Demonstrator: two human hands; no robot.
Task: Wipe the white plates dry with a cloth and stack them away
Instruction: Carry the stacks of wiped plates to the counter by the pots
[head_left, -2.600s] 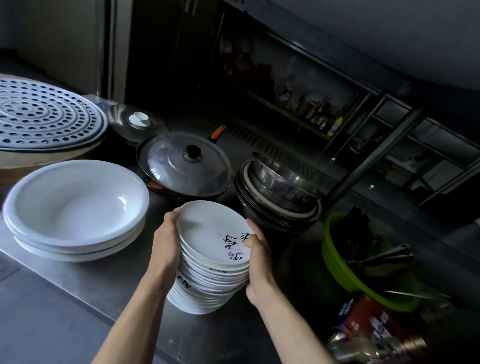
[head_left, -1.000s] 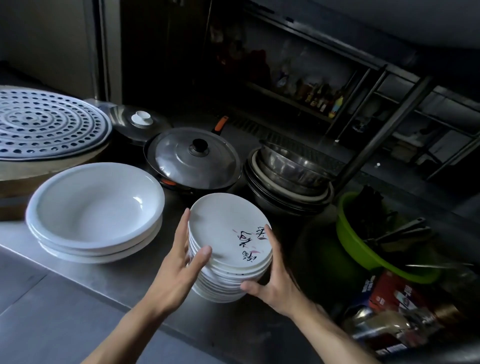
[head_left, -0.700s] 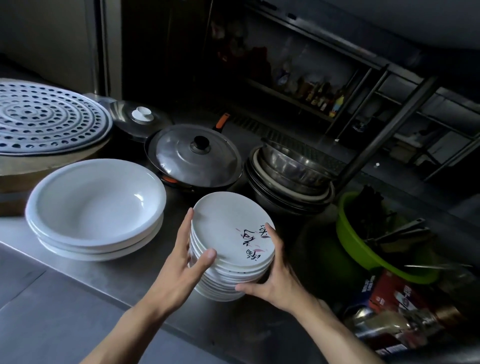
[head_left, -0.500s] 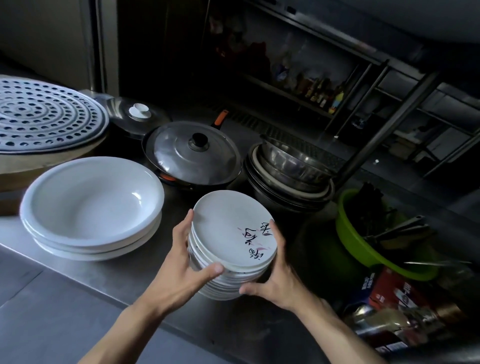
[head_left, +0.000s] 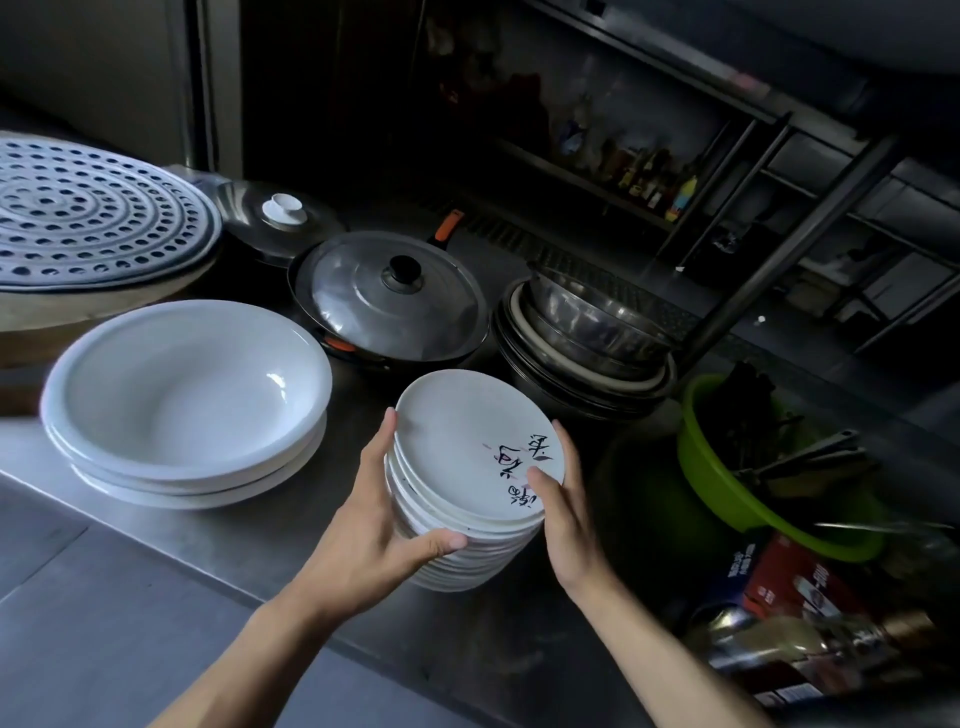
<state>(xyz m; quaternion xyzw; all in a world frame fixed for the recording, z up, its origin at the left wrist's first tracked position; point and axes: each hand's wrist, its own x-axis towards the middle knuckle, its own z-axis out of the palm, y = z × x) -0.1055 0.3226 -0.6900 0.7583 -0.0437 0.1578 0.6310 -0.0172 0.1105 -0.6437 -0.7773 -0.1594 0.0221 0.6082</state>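
A stack of several small white plates (head_left: 462, 441) stands on the steel counter (head_left: 218, 540); the top plate bears dark brush characters near its right rim. My left hand (head_left: 374, 535) holds the stack's left side, fingers up along the rims and thumb wedged between plates at the front. My right hand (head_left: 566, 519) grips the right side, thumb on the top plate's rim. The upper plates tilt slightly toward me. No cloth is in view.
Large white bowls (head_left: 182, 384) are stacked at the left. Behind them are a perforated steamer tray (head_left: 88, 208), a lidded pan (head_left: 389, 296) and nested steel bowls (head_left: 587, 332). A green basin (head_left: 727, 483) with utensils and boxes lies at the right.
Both hands slid from high on the stack's sides to lower, and my left thumb came round the front. The top plates turned and tilted a little.
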